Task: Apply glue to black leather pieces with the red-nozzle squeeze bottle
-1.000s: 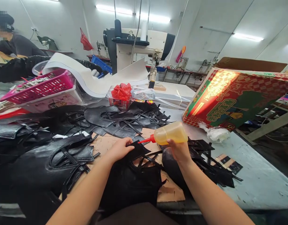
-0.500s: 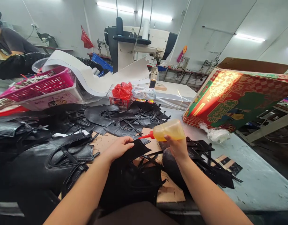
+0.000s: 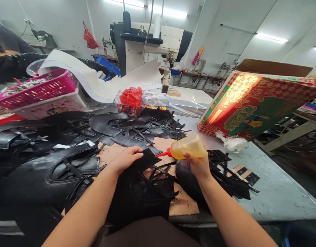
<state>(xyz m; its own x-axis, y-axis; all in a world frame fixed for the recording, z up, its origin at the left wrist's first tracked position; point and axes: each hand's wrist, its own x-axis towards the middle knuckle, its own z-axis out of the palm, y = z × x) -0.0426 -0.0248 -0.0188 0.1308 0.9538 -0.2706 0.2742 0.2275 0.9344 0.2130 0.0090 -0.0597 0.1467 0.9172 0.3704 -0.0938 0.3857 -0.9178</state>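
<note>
Over the table (image 3: 276,185); my left hand (image 3: 127,160) pinches the black piece (image 3: 148,160); my right hand (image 3: 199,166) grips the bottle (image 3: 187,145); red nozzle (image 3: 165,153) at the black piece's edge

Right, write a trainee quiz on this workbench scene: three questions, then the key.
1. True or false: the right hand grips the squeeze bottle, while the left hand holds a black piece.

2. Multiple choice: what colour is the bottle's nozzle?
a) blue
b) red
c) white

3. Fill in the blank: in the picture, the patterned carton is to the ____ of the large sewing machine.

Key: 1. True. 2. b, red. 3. right.
</note>
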